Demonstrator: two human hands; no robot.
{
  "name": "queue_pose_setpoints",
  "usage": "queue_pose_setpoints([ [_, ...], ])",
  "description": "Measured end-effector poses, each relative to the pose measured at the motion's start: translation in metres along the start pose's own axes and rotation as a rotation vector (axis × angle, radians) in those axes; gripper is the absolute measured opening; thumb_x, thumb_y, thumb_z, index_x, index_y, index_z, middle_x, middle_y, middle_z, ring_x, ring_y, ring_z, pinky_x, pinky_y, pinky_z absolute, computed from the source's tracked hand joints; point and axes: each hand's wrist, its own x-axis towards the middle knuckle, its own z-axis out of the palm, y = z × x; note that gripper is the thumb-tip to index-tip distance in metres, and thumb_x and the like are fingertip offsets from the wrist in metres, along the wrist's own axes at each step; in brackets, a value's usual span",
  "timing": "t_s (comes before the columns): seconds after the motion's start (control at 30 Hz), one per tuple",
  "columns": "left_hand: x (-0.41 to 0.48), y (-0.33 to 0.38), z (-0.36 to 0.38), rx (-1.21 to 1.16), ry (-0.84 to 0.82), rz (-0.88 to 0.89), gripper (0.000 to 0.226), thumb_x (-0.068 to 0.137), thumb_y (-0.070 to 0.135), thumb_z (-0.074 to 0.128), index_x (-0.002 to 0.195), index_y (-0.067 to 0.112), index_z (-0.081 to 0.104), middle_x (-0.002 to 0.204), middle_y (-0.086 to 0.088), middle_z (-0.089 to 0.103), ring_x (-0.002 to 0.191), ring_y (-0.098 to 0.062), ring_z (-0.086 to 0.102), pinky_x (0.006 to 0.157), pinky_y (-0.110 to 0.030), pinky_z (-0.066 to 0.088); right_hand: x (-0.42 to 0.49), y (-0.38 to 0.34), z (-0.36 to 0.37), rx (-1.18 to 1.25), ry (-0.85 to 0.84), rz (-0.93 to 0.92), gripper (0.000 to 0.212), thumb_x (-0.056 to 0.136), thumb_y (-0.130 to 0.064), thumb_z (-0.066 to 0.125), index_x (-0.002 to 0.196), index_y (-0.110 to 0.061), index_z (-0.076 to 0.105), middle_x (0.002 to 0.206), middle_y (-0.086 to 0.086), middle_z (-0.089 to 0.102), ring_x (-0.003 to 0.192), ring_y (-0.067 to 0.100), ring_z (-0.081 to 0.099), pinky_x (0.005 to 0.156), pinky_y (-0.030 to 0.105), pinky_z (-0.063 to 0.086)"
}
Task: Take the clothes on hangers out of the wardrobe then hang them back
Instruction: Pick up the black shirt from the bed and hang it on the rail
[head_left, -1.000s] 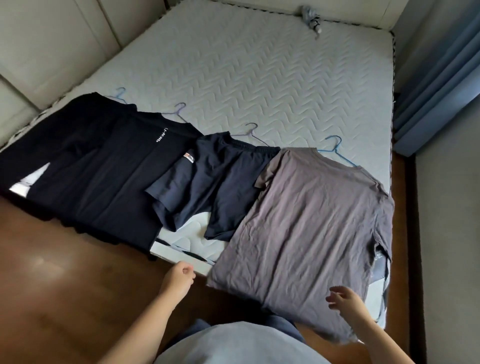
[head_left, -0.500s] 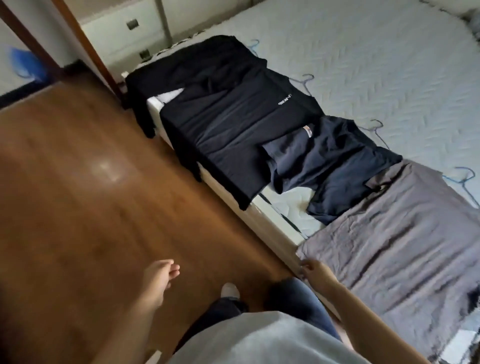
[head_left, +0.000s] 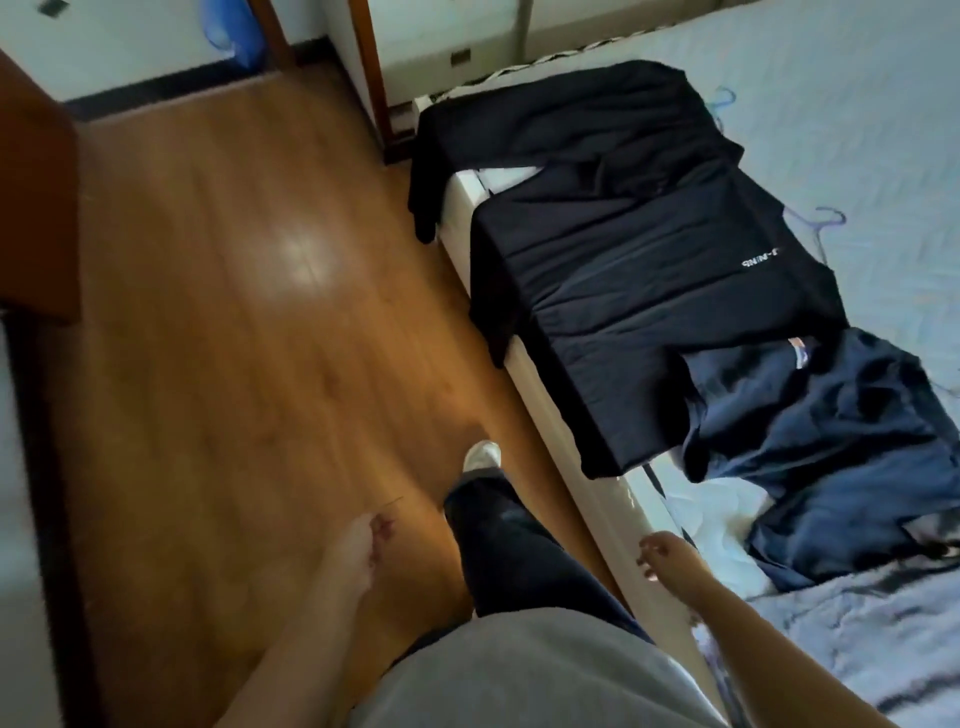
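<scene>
With both hands (head_left: 358, 540) (head_left: 667, 558) loosely open and holding nothing, I risk snagging the overlapped black shirt (head_left: 639, 291) hangers when lifting.

Glossy wooden floor (head_left: 234, 338), quilted white mattress (head_left: 857, 130), blue bag (head_left: 228, 31) by the doorway

Single head view, high, tilted down along bed (head_left: 545, 415) edge, floor (head_left: 234, 312) left.

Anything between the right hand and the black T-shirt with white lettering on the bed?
Nothing visible. The right hand hangs empty over the bed's near edge; the black T-shirt lies further along, its hem draping over that edge.
</scene>
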Motion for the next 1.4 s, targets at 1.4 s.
queue_pose_setpoints([
  [1.4,0.037,0.421,0.452,1.764,-0.548,0.825,0.018,0.090,0.014,0.042,0.098,0.018,0.057,0.109,-0.007,0.064,0.098,-0.025,0.058,0.077,-0.030,0.041,0.102,-0.237,-0.092,1.340,0.542,0.664,0.016,0.091,-0.004,0.043,0.102,-0.006,0.054,0.089,0.016,0.063,0.063,0.018,0.055,0.054,0.025,0.035],
])
